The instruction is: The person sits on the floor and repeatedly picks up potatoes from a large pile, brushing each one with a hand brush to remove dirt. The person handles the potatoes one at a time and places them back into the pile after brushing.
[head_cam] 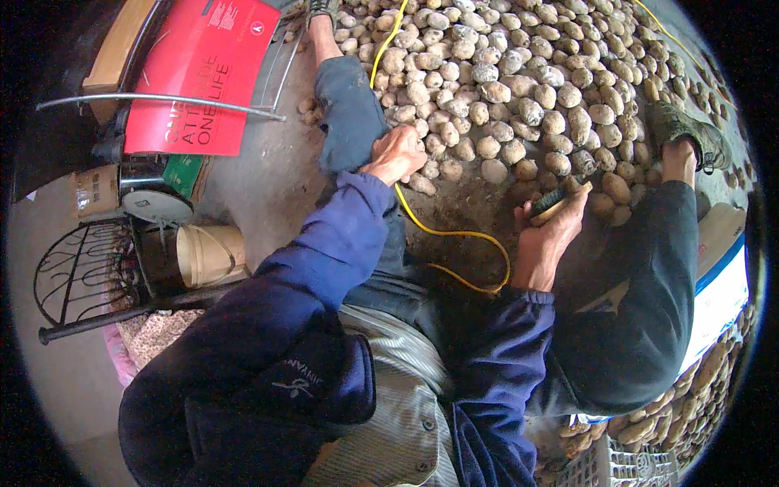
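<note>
Many dusty potatoes [487, 91] lie spread over the floor between and beyond the person's feet. My left hand [398, 153] is at the near left edge of this pile, its fingers curled downward; whether a potato is inside them cannot be told. Just below its fingers lies a single potato [422, 184]. In my right hand [552, 219] is a brush [549, 204] with dark bristles and what looks like a wooden back, held low over the near edge of the pile. A yellow cord [453, 233] loops on the floor between the two hands.
On the left are a red panel [201, 79] with printed words, a metal bar [164, 97], a cream bucket [210, 255] and a black metal rack [79, 274]. Low on the right stands a grey plastic crate [639, 465] beside more potatoes [700, 389] and a white-and-blue sack [721, 298].
</note>
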